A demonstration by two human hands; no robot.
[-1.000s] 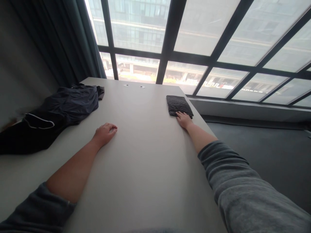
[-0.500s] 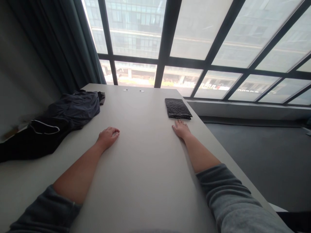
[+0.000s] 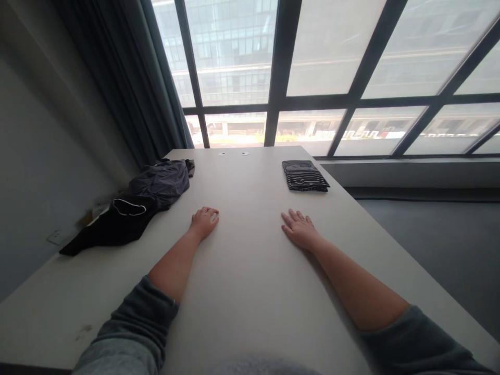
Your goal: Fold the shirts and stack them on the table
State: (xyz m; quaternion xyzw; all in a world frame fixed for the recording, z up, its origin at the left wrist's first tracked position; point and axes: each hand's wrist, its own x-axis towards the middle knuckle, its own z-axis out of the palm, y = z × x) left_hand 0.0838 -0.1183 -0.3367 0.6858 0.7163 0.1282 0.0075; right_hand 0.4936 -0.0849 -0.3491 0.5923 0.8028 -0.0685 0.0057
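My right hand (image 3: 300, 229) lies flat on the white table (image 3: 242, 281) with its fingers spread and nothing in it. A short gap beyond its fingertips lies a folded black cloth with thin white stripes (image 3: 305, 176). My left hand (image 3: 204, 223) rests on the tabletop, fingers loosely curved and the thumb a little apart, holding nothing. To its left is a crumpled heap of clothes: a dark grey garment (image 3: 162, 181) at the back and a black garment with a white-edged opening (image 3: 121, 229) in front.
Two small round white fittings (image 3: 222, 154) sit near the far table edge. Beyond stand tall windows with dark frames (image 3: 278, 78). A dark curtain (image 3: 128, 78) hangs at the left wall, where a socket (image 3: 57, 238) shows. Grey floor (image 3: 422, 234) lies right of the table.
My right hand has drawn back towards me, away from the striped cloth, and its fingers have spread. The view has turned slightly left. My left hand keeps its loose pose on the table.
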